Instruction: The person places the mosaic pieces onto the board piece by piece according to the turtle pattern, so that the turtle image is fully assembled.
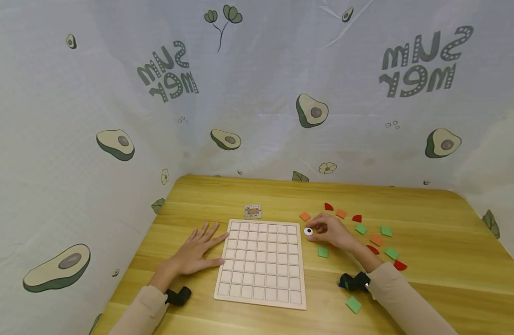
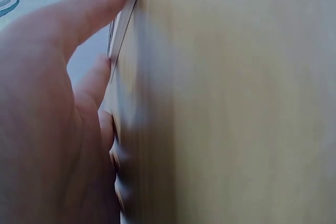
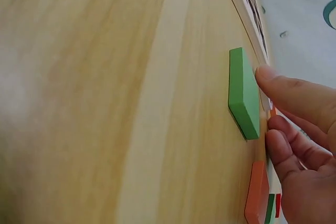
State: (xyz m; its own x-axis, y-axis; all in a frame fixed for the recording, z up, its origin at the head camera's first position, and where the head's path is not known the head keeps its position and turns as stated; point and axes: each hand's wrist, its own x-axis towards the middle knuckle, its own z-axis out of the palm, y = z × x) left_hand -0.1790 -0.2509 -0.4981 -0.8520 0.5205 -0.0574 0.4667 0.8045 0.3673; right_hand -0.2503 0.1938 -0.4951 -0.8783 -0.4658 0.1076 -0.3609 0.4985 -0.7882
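Observation:
A wooden grid board (image 1: 260,261) with bare square cells lies on the table. My left hand (image 1: 196,255) rests flat on its left, fingers spread, with the thumb and index fingertips touching the board's edge; the left wrist view shows this contact too. Just off the board's upper right corner, my right hand (image 1: 333,231) pinches a white round eye piece (image 1: 308,231) with a dark centre between thumb and fingers. A green square tile (image 1: 323,251) lies below that hand. In the right wrist view, the green tile (image 3: 243,95) sits beside the thumb, with an orange tile (image 3: 256,195) nearby; the eye piece is hidden there.
Several red quarter-round pieces (image 1: 400,265), orange tiles (image 1: 376,240) and green tiles (image 1: 392,253) are scattered around the right forearm. A small picture card (image 1: 253,211) lies behind the board. A printed curtain (image 1: 257,93) surrounds the wooden table (image 1: 449,223).

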